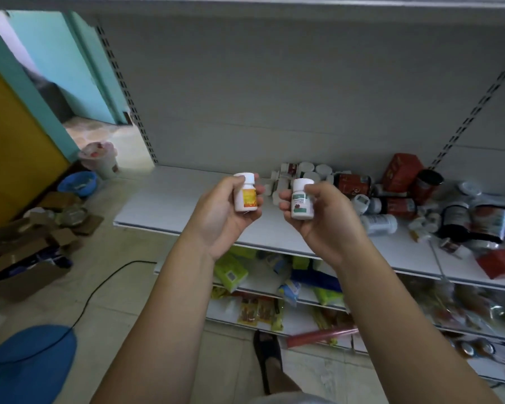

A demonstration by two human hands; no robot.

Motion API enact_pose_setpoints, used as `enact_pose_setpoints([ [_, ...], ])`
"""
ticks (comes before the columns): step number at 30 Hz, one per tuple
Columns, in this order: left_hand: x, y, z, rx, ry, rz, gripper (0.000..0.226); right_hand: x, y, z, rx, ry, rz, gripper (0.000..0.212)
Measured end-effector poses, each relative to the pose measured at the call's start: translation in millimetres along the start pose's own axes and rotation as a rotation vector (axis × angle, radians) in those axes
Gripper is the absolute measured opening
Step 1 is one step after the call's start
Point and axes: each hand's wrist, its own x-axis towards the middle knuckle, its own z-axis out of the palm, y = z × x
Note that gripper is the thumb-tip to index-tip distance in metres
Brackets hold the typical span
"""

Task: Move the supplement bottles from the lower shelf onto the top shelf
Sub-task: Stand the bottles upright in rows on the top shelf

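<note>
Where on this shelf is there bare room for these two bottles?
The white shelf is bare from its left end to the bottle pile, behind the orange-labelled bottle. Rightward, past the green-labelled bottle, it is crowded with jars and red packets.

The left forearm (pixel 164 316) and the right forearm (pixel 397 316), both bare, rise from the bottom edge and converge toward the middle of the view. The left grip (pixel 225 212) is turned palm inward. Its fingers curl round a small white orange-labelled bottle (pixel 245 196), held upright, with the thumb near the cap. The right grip (pixel 325 221) mirrors it, palm toward the left. Its fingers wrap round a white green-labelled bottle (pixel 301 202), also upright, and the fingertips show at the bottle's left side. The two grips are level, near each other but not touching. Both wrists run nearly straight on from the forearms.
</note>
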Motion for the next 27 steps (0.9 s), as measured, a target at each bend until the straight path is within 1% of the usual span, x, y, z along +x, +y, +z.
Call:
enact_pose_setpoints([
  [3, -34, 8, 21, 0.013, -0.098, 0.012, 0.022, -44, -17, 8, 0.026, -0.017, -0.057, 0.017],
  [6, -56, 14, 51, 0.020, -0.182, 0.027, 0.028, -79, -38, 13, -0.006, 0.006, -0.151, 0.018],
  [8, -67, 14, 75, 0.056, -0.212, 0.057, 0.023, -98, -53, 13, -0.047, 0.021, -0.215, 0.018],
  [11, -80, 13, 113, 0.137, -0.234, 0.114, 0.008, -123, -82, 4, -0.133, 0.016, -0.303, 0.023],
  [14, -87, 8, 154, 0.234, -0.300, 0.186, 0.011, -146, -116, -13, -0.184, -0.004, -0.378, 0.030],
  [17, -87, -6, 203, 0.333, -0.385, 0.268, 0.014, -168, -154, -37, -0.145, 0.022, -0.437, 0.031],
  [20, -87, -30, 261, 0.351, -0.461, 0.323, 0.023, -192, -192, -75, -0.134, 0.093, -0.485, 0.030],
  [24, -92, -77, 357, 0.289, -0.571, 0.285, 0.029, -234, -255, -139, -0.091, 0.247, -0.569, 0.022],
  [27, -91, -113, 430, 0.259, -0.635, 0.265, 0.028, -267, -303, -198, -0.173, 0.356, -0.653, 0.024],
])
